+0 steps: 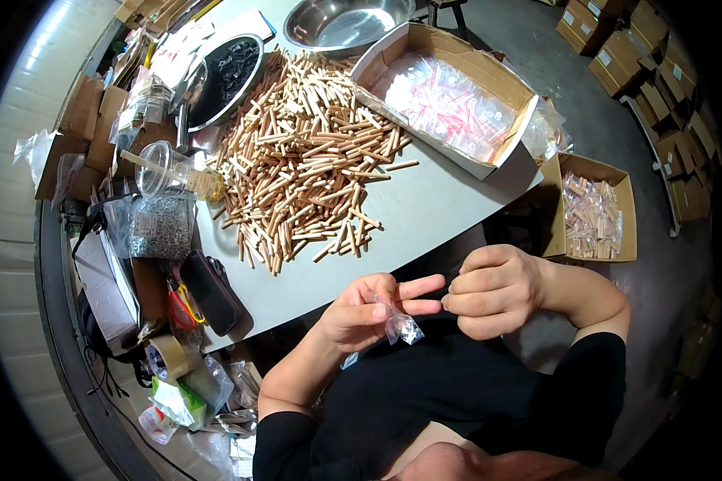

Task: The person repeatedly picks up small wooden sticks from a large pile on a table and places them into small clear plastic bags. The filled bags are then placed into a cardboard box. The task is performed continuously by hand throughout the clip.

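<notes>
Just off the table's front edge, my left hand (pixel 359 313) pinches a small clear plastic bag (pixel 399 325) between thumb and curled fingers. Something small, dark and shiny shows in the bag's lower end. Two fingers of that hand stretch out toward the right. My right hand (pixel 493 290) is closed with its fingertips pressed together, close to those outstretched fingers; whatever it may hold is hidden. Beyond both hands, a big heap of short wooden dowels (pixel 301 160) covers much of the white table (pixel 413 212).
An open cardboard box (pixel 361 88) of clear zip bags stands at the table's right. Another box (pixel 627 210), holding bagged wooden pieces, is lower right. Metal bowls (pixel 293 24) sit at the back, one (pixel 257 76) with black parts. A plastic cup (pixel 156 172) and dark phone (pixel 210 293) lie left.
</notes>
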Motion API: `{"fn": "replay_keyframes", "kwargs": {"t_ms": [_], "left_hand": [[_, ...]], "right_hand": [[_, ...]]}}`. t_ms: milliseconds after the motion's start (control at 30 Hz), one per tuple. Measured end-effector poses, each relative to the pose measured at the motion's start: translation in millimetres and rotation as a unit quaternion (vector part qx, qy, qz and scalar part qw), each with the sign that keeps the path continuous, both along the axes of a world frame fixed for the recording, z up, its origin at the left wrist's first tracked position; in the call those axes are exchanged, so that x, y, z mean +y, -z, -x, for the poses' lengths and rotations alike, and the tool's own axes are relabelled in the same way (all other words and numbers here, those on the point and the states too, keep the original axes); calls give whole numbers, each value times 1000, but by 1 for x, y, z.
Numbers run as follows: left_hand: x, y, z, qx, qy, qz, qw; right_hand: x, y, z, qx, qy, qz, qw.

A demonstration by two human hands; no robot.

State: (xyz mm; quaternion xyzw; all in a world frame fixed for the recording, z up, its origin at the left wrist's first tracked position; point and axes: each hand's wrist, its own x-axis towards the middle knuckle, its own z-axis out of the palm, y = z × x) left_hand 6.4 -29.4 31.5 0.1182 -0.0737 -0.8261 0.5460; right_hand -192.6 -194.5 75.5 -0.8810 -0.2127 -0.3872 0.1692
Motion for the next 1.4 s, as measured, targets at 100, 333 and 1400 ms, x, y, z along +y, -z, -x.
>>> {"fn": "replay_keyframes", "kwargs": {"t_ms": [100, 333, 1400], "left_hand": [[0, 4, 3, 13, 2, 2, 1000], [-2, 1, 7, 5, 6, -16, 1000], [13, 16, 0, -366, -234, -2, 901]], "right_hand": [[0, 0, -1, 0, -6, 19, 1000], [2, -1, 2, -25, -6, 86, 996], [4, 50, 82, 22, 35, -872, 487]]}}
